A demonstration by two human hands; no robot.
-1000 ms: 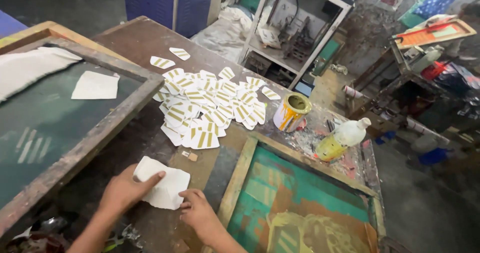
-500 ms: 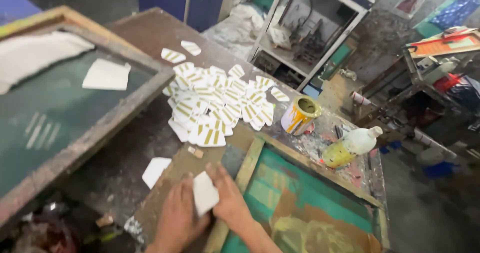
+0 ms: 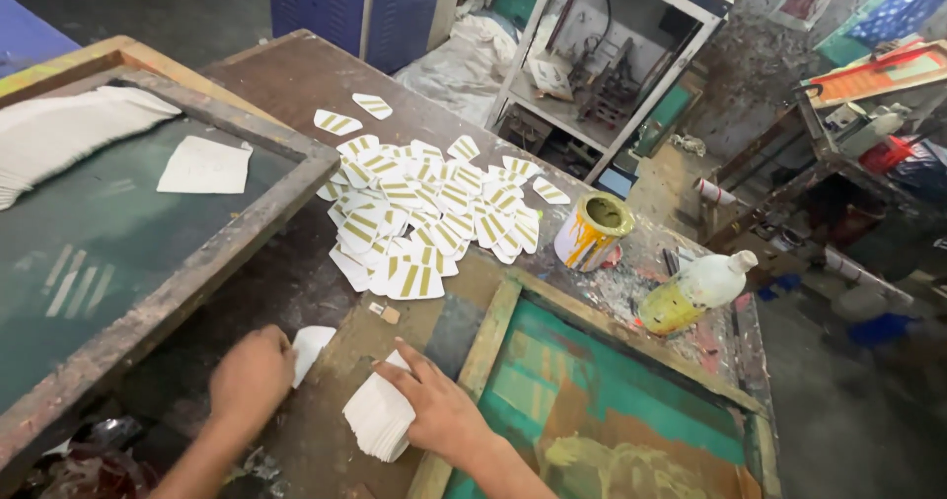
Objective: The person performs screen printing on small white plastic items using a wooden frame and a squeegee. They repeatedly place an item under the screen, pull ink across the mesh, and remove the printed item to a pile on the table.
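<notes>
My right hand (image 3: 442, 408) rests on a small stack of white blank cut pieces (image 3: 377, 417) near the table's front, beside the wooden frame of a green printing screen (image 3: 631, 400). My left hand (image 3: 252, 383) lies flat with its fingers on a single white blank piece (image 3: 312, 345) just left of the stack. Beyond both hands lies a spread pile of white pieces printed with gold stripes (image 3: 424, 218) on the dark table (image 3: 296, 85).
A larger dark screen frame (image 3: 148, 213) with white paper on it stands at the left. A paint-stained can (image 3: 592, 231) and a plastic bottle of yellow liquid (image 3: 695, 292) stand right of the pile. Metal shelving (image 3: 612, 65) and clutter lie beyond the table.
Both hands held one white piece a second ago, then came together at the stack. Now they are apart, the left on a single piece and the right on the stack.
</notes>
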